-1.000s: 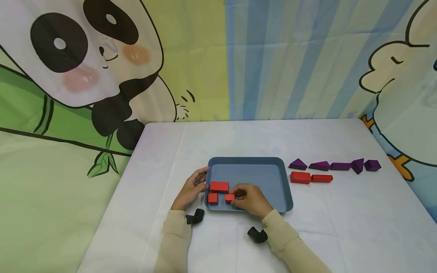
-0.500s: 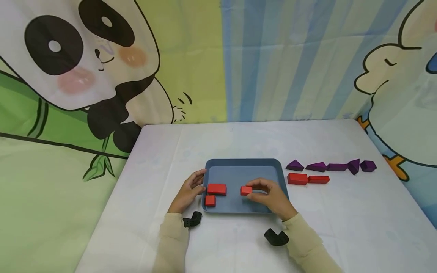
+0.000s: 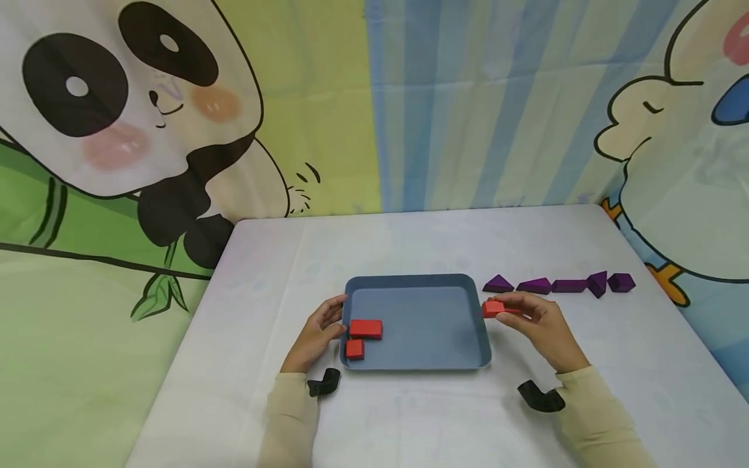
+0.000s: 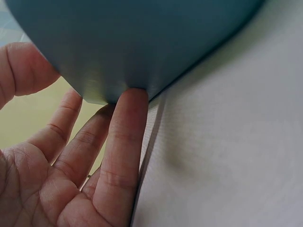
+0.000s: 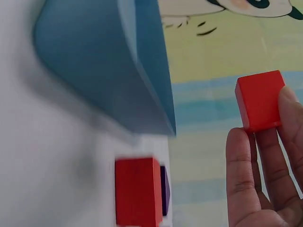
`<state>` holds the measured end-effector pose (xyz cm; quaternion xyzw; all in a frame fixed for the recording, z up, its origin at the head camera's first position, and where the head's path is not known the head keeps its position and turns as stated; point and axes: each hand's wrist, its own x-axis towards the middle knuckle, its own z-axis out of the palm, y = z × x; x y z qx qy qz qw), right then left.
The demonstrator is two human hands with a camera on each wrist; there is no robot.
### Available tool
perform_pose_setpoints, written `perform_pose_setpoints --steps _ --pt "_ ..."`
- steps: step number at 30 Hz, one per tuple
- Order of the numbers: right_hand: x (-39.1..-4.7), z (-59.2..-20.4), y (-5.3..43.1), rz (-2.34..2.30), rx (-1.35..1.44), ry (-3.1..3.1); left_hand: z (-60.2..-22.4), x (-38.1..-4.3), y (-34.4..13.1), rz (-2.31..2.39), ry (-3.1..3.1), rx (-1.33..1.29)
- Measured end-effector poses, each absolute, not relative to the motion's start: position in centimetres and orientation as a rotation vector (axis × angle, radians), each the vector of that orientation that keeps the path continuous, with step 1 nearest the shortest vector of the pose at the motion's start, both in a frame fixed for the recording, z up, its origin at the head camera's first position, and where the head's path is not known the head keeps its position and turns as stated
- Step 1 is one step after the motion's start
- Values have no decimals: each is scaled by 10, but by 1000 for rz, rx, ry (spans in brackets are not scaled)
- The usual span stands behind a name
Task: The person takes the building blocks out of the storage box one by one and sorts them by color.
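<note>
1. Held red block (image 5: 260,101), pinched in the right hand (image 3: 541,325), moves from tray (image 3: 430,315) centre beyond three o'clock.
2. Left hand (image 3: 313,341), fingers extended, touches nine-o'clock wall.
3. Two red blocks (image 3: 365,329) remain inside, toward eight o'clock.

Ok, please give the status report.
Right hand pinching small red block, held up near tray. Left hand touching tray's left side. Two red blocks inside. Possible obstacle: another red block nearby.

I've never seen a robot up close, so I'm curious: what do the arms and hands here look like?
These belong to a person. The left hand and right hand wear no gloves. The left sleeve and right sleeve are long, plain and pale beige. A bent black piece sits by each wrist. I see no cables.
</note>
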<state>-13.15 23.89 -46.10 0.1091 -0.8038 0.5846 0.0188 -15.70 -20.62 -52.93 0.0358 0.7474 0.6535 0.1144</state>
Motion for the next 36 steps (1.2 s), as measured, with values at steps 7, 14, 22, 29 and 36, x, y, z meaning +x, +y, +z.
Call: perform_pose_setpoints --steps 7,14,22,29,36 --pt "-135 -457 290 1573 286 -2573 -529 -158 -206 1903 2209 104" --pt "-137 -458 327 1460 180 -2599 -527 -158 -207 1895 2207 125" --pt "-146 -467 361 1405 48 -2678 -528 -157 -207 1917 2178 127" --pt "-156 -477 380 1368 -77 -2817 -530 -156 -208 1924 2177 122" --pt "-166 -486 390 1330 -102 -2973 -528 -156 -207 1926 2167 125"
